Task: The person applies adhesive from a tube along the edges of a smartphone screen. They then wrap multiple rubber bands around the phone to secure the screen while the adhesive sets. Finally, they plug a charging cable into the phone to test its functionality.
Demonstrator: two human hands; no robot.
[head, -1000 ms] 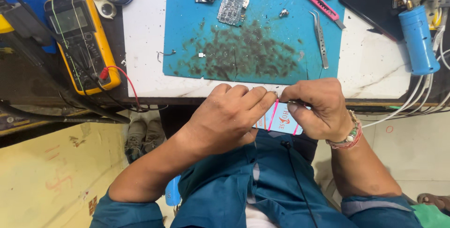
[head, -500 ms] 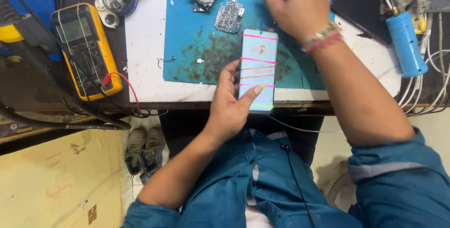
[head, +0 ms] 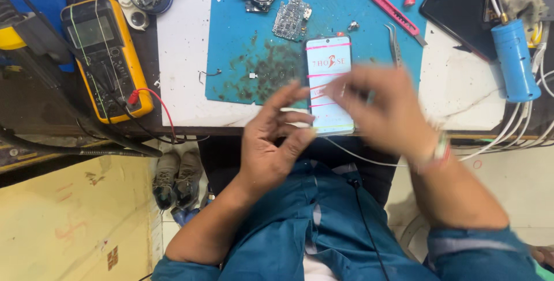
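White-screened phone point(head: 328, 79), banded by 4 pink lines, overhangs the blue mat point(head: 242, 44) edge; left hand point(head: 274, 142) open, empty; blurred right hand point(head: 381, 108) grip unclear.

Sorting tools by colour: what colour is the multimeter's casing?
Yellow, around a black face; the multimeter shows in the head view.

A white table point(head: 184, 84) stands here, with a dark front edge. A blue mat point(head: 254, 44) lies on top of it, dirty with dark spots. To one side sits a dark shelf point(head: 34, 108), lower and messy, with black cables point(head: 75, 148) running along it. Under the table the floor point(head: 519, 183) is pale and plain. A pair of grey shoes point(head: 176, 177) waits down there in the shade. A big yellow board point(head: 75, 223) fills the corner by the floor. The light is bright and even, and the shadows are soft.
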